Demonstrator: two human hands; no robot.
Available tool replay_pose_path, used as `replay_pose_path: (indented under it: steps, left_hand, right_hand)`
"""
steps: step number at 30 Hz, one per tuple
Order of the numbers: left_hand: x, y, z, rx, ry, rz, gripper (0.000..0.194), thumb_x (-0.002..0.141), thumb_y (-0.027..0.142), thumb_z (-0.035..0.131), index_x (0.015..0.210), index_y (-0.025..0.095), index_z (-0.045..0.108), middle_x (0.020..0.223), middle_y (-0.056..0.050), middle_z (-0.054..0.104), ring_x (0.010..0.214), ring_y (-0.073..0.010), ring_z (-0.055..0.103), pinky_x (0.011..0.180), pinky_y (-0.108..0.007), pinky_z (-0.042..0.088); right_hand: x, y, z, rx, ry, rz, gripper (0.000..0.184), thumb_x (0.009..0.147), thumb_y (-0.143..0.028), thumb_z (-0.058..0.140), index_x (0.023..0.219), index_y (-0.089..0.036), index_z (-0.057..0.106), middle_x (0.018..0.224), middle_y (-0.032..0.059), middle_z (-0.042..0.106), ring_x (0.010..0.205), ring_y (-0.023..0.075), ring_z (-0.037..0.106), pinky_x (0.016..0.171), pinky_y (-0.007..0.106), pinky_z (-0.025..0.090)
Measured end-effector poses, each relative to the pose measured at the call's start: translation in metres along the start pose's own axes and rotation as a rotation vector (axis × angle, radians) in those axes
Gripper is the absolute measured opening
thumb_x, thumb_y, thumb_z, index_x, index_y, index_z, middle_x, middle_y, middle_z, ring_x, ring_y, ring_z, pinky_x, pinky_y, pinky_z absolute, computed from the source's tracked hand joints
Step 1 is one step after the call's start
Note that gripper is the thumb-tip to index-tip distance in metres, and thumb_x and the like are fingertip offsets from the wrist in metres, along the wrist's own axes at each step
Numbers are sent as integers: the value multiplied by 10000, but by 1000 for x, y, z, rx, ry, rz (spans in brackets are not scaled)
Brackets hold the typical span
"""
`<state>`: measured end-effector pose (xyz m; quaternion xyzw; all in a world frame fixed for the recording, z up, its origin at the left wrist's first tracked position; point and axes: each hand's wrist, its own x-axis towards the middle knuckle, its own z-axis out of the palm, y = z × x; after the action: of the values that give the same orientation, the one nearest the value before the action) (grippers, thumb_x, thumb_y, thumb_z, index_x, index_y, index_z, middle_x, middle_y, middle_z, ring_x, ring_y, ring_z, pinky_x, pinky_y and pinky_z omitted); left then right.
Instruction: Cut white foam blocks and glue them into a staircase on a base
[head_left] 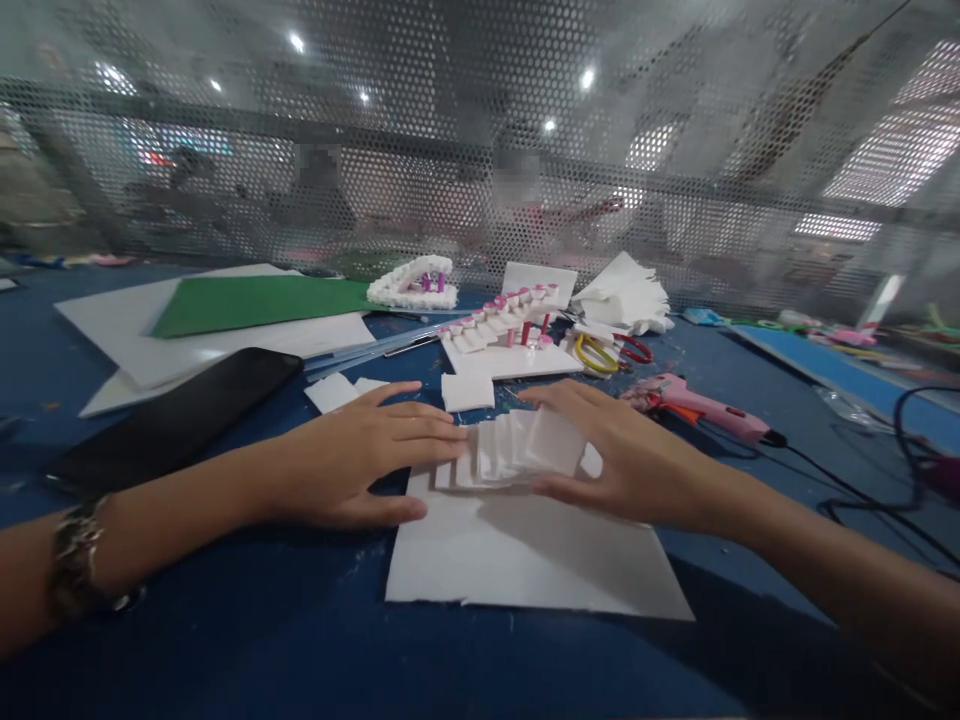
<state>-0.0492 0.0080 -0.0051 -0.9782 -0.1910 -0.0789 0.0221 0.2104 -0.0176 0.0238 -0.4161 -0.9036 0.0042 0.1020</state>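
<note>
A row of overlapping white foam squares (499,445) leans across a white foam sheet (540,570) on the blue table. From the left, my left hand (367,450) reaches in with its fingers stretched out, fingertips at the row's left end. My right hand (619,450) curves around the row's right end, thumb and fingers apart; it seems to touch the last pieces without a firm grip. Just behind the row lies a loose white square (467,391). More white pieces (334,392) lie beyond my left hand.
A black phone (180,415) lies at left, near a green sheet (262,303) and white sheets. Behind stand a small stair model (502,325) and scissors (596,354). A pink glue gun (705,408) with its cord lies at right. Perforated metal (450,120) rises behind the table.
</note>
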Motion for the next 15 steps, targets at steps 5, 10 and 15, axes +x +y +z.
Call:
replay_pose_path:
  steps: [5, 10, 15]
  left_hand:
    - [0, 3, 0, 16, 1, -13, 442, 849, 449, 401, 1216, 207, 446, 1286, -48, 480, 1173, -184, 417, 1038, -335, 15]
    - [-2, 4, 1, -13, -7, -25, 460, 840, 473, 404, 1223, 219, 433, 1293, -48, 471, 1178, -194, 409, 1032, -348, 12]
    - [3, 6, -2, -59, -9, -60, 436, 824, 457, 423, 1187, 217, 451, 1260, -53, 505, 1146, -215, 435, 1020, -392, 28]
  right_hand:
    - [-1, -1, -11, 8, -79, -3, 690, 730, -552, 488, 1263, -129, 370, 1266, 121, 474, 1132, 246, 456, 910, 394, 397]
    - [-7, 2, -14, -28, -57, 52, 658, 751, -528, 474, 1274, -144, 361, 1296, 115, 448, 1153, 246, 440, 921, 404, 390]
    - [-12, 7, -15, -8, -6, 56, 611, 739, -495, 508, 1238, -163, 394, 1238, 114, 496, 1113, 241, 476, 896, 387, 409]
